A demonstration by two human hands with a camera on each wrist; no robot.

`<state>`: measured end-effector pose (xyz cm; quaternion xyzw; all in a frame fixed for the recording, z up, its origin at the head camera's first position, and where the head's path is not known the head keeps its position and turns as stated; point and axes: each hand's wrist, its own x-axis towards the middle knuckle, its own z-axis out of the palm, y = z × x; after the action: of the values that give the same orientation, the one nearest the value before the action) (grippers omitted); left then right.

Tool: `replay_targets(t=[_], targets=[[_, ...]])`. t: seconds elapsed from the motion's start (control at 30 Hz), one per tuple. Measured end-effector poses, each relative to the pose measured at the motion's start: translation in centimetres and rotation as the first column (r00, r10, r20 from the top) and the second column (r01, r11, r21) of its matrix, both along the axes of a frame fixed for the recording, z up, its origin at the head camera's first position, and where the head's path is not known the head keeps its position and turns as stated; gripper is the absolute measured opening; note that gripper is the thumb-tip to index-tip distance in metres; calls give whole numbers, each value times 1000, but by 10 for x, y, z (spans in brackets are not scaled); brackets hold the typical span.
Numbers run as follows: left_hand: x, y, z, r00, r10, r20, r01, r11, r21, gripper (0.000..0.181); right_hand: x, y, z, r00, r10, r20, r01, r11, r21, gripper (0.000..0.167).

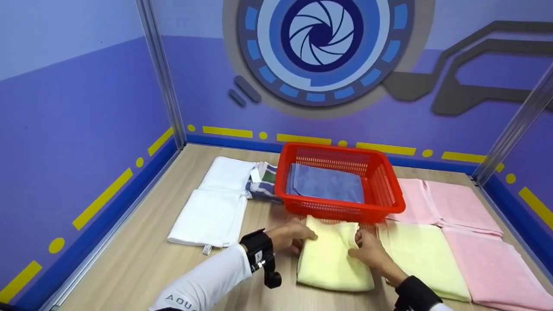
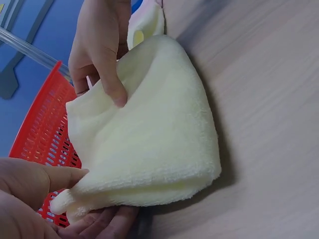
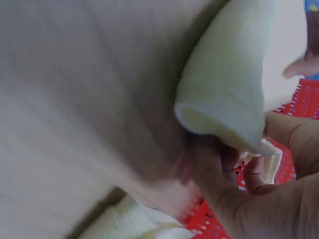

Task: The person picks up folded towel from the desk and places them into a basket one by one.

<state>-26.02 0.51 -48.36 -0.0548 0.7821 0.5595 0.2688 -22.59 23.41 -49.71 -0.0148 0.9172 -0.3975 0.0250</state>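
A folded pale yellow towel point(image 1: 332, 263) is held between both hands in front of the red basket. My left hand point(image 1: 291, 235) pinches its left edge, thumb on top and fingers underneath in the left wrist view. On the opposite side my right hand point(image 1: 371, 250) grips the towel's upper right edge, its thumb pressing on the cloth point(image 2: 144, 124). In the right wrist view the towel point(image 3: 224, 74) bends into a rounded fold, with right-hand fingers point(image 3: 209, 169) beneath it. The red basket point(image 1: 328, 209) just beyond contains a folded blue towel point(image 1: 328, 183).
White folded towels point(image 1: 211, 216) lie left, beside a striped towel point(image 1: 265, 185) partly hidden by the basket. On the right are another yellow towel point(image 1: 425, 255) and several pink towels point(image 1: 492, 268). Purple walls point(image 1: 207, 82) enclose the wooden table point(image 1: 142, 263).
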Motion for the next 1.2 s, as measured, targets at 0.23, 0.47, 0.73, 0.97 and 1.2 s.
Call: replay_targets(t=[0.23, 0.47, 0.73, 0.97, 1.2], targets=[[-4, -3, 14, 1000, -25, 8, 26, 1000, -17, 16, 5, 18, 19, 990, -26, 140, 53, 980, -192, 27], [-11, -1, 62, 988, -157, 15, 156, 987, 38, 10, 9, 42, 66, 967, 71, 246, 0, 961, -276, 49], [-39, 4, 121, 975, -196, -106, 217, 943, 253, 17, -21, 60, 119, 990, 39, 135, -8, 975, -222, 52], [-92, 45, 145, 987, 17, -162, 15, 981, 194, 20, -73, 63, 143, 985, -88, -146, 89, 996, 4, 55], [-125, 63, 137, 961, 197, -194, -163, 971, 177, 27, -109, 52, 148, 963, -131, -236, 178, 965, 192, 43]])
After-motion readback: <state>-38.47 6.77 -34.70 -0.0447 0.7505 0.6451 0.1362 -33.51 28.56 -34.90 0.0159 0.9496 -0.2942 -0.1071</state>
